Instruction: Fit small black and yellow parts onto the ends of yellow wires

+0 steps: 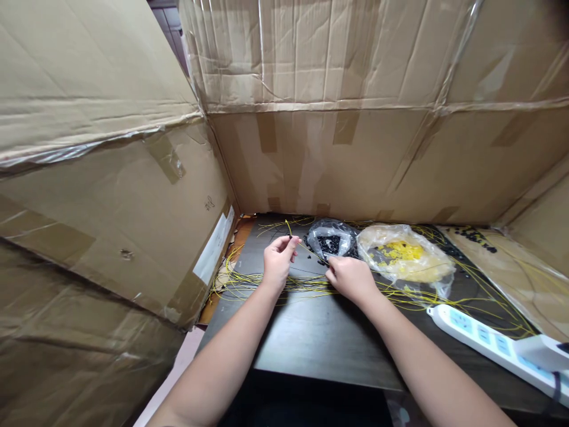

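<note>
Both hands are raised over the dark tabletop [311, 344], with a thin yellow wire [307, 246] stretched between them. My left hand [279, 256] pinches the wire near one end; a yellow tip sticks up above its fingers, with a small dark spot where the fingertips meet. My right hand [351, 276] is closed round the same wire farther along. A bundle of yellow and black wires [306, 284] lies across the table beneath both hands. Just behind the right hand sits a clear plastic bag of small black pieces [329, 243].
Right of it lies a clear bag [433, 273] holding small yellow pieces [402, 252]. A white power strip [484, 341] with a plug stands at the front right. Cardboard walls [320, 160] enclose the back and sides. More black bits [473, 236] lie on cardboard at the far right.
</note>
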Available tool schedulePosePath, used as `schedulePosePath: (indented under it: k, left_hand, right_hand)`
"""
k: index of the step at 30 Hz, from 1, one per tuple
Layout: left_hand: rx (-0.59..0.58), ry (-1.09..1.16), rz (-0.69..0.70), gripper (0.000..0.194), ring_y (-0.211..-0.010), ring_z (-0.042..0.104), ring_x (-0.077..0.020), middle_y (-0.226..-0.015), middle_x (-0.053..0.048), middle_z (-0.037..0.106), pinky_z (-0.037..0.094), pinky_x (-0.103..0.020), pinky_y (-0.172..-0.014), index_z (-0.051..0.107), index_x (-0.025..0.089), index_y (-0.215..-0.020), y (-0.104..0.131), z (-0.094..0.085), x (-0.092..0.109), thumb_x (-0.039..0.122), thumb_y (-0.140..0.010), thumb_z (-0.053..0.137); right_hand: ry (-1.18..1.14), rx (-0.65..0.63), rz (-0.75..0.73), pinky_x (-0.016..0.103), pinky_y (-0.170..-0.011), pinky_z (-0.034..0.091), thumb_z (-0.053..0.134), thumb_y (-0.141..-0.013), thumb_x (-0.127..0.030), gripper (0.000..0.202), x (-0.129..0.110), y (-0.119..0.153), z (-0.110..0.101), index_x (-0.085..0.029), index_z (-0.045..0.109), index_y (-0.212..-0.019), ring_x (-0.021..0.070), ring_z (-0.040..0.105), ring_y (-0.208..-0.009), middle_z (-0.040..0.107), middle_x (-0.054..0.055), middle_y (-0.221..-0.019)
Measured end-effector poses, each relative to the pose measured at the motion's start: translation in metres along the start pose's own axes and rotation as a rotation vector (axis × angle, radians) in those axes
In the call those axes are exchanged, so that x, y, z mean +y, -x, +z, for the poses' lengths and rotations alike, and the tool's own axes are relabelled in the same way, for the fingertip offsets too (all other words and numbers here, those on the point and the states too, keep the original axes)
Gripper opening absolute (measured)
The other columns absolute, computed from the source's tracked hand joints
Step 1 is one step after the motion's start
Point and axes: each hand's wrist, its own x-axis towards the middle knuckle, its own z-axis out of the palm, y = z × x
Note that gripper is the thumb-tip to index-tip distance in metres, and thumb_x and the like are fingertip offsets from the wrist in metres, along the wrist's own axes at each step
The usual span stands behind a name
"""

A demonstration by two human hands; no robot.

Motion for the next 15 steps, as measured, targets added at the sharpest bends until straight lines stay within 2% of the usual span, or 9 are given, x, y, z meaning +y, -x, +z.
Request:
schedulePosePath:
  k: [7,12,15]
  left_hand:
    - [0.078,0.067,-0.029,0.041,-0.051,0.05,-0.0055,-0.093,-0.01,0.074,0.038,-0.019,-0.045,0.069,0.012,-0.088,-0.0045,-0.0033,0.002,0.047,-0.071,0.079]
    - [0.094,0.102,-0.049,0.043,-0.05,0.049,-0.0046,-0.096,-0.012,0.075,0.038,-0.018,-0.044,0.066,0.011,-0.09,-0.004,-0.0026,0.004,0.046,-0.07,0.08]
    - [0.108,0.111,-0.05,0.043,-0.048,0.047,-0.0036,-0.095,-0.012,0.075,0.038,-0.018,-0.044,0.064,0.012,-0.09,-0.004,-0.003,0.0038,0.047,-0.07,0.08]
  right_hand:
    - [0.021,-0.021,0.064,0.025,-0.058,0.03,0.05,-0.087,-0.025,0.017,0.0059,-0.0022,0.0018,-0.019,0.063,-0.078,0.0192,0.066,-0.074,0.071,0.006,-0.082]
    - [-0.009,-0.091,-0.024,0.026,-0.058,0.031,0.053,-0.086,-0.026,0.015,0.0047,-0.0019,0.0011,-0.019,0.063,-0.078,0.0196,0.066,-0.075,0.07,0.006,-0.082]
    - [-0.021,-0.088,-0.069,0.026,-0.058,0.032,0.053,-0.085,-0.025,0.014,0.0058,-0.0008,0.0014,-0.02,0.063,-0.077,0.0188,0.064,-0.072,0.069,0.005,-0.081]
